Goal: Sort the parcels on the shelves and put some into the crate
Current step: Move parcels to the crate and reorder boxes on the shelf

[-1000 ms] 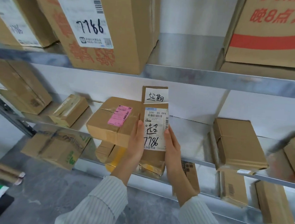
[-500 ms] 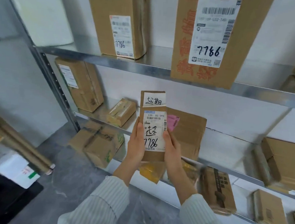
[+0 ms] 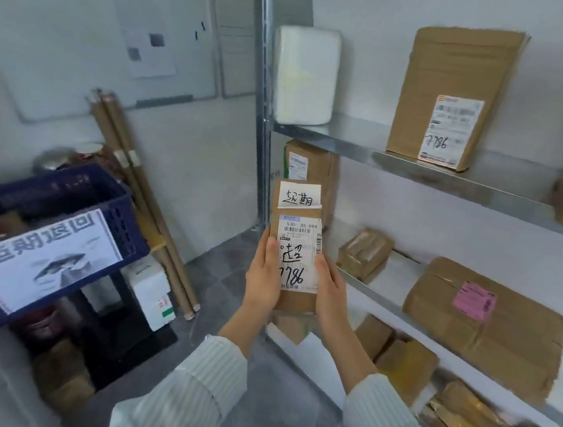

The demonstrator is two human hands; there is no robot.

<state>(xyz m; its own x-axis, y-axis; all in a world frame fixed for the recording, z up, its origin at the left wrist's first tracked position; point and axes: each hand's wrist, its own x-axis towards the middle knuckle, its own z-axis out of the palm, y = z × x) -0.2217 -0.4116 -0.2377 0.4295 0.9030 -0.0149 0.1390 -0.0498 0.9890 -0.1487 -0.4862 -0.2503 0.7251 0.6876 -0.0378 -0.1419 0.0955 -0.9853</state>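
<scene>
Parcel (image 3: pixel 299 249), a small brown carton labelled 7786, is held upright in mid-air beside the shelf post (image 3: pixel 261 150), long axis vertical, label facing the camera. Left hand (image 3: pixel 262 279) and right hand (image 3: pixel 332 296) clasp its long edges, thumbs on the face, fingers wrapped behind out of sight. Blue crate (image 3: pixel 128 223) stands well apart to the left, top open. Left hand is nearer it. Likely next move: carry the parcel left over the rim.

One blue crate (image 3: pixel 70 195), two hands (image 3: pixel 262 279) (image 3: pixel 331 292), one held parcel (image 3: pixel 299 249), three brown parcels (image 3: pixel 311 168) (image 3: pixel 365 254) (image 3: pixel 484 333) on the middle shelf (image 3: pixel 384 300).
</scene>
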